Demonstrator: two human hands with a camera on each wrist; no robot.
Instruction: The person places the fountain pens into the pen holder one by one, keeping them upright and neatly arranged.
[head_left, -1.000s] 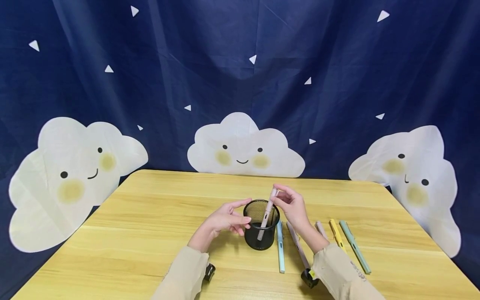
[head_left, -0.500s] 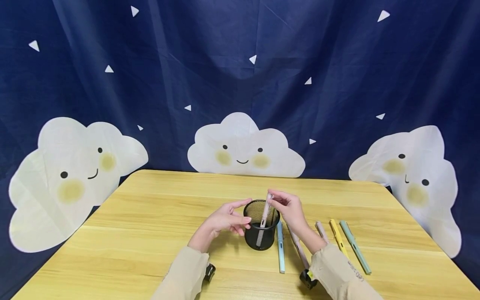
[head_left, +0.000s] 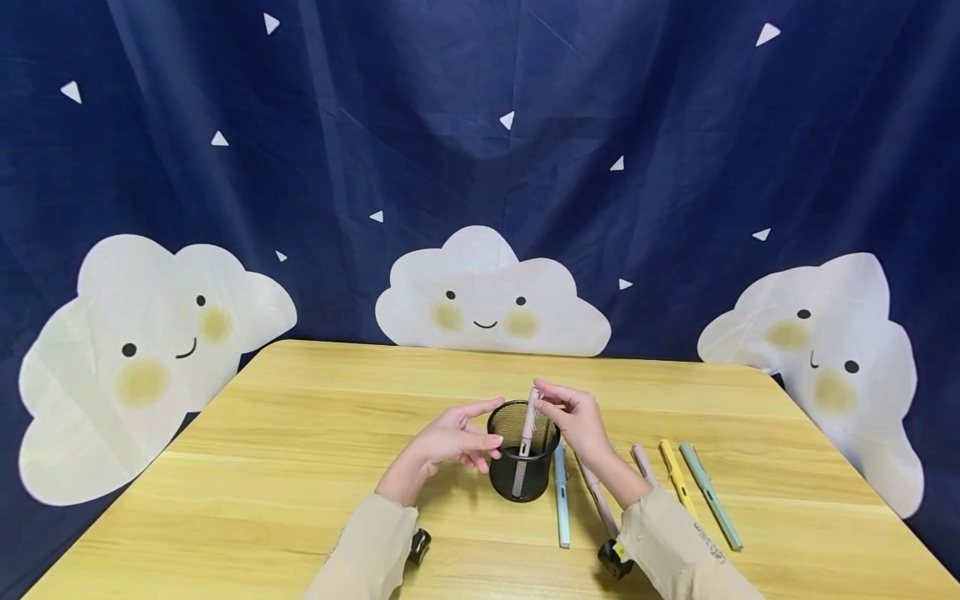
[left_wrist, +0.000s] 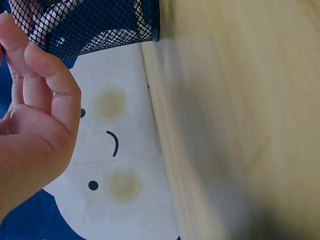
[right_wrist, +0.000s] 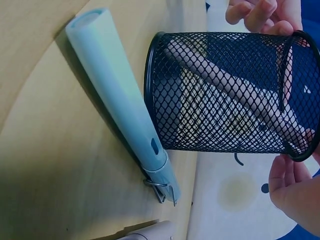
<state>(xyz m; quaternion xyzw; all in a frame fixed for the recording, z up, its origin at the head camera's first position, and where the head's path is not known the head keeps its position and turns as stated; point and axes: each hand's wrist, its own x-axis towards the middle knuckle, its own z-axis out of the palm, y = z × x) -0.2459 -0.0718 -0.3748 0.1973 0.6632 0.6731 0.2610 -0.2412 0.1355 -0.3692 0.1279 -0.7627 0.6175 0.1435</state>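
Observation:
A black mesh pen holder [head_left: 538, 483] stands upright on the table. My left hand [head_left: 452, 435] holds its left side, the thumb and index finger at the rim and the other fingers loosely bent. My right hand [head_left: 583, 421] pinches a pale pink pen [head_left: 528, 431] near its clip end with thumb and index finger. The pen's lower part is inside the holder, leaning slightly and visible through the mesh. In the right wrist view a light blue pen [right_wrist: 117, 92] lies beside the holder.
Right of the holder lie several pens: the light blue one, a pinkish pen [head_left: 597, 497] partly under my right forearm, another pinkish pen [head_left: 643, 463], a yellow pen [head_left: 677, 475] and a green pen [head_left: 710, 495]. A blue cloud-print curtain [head_left: 480, 108] hangs behind the wooden table [head_left: 300, 467].
My right hand has moved down and slightly left, lowering the pale pink pen deeper into the holder and bringing it more upright. My left hand and the holder have stayed put.

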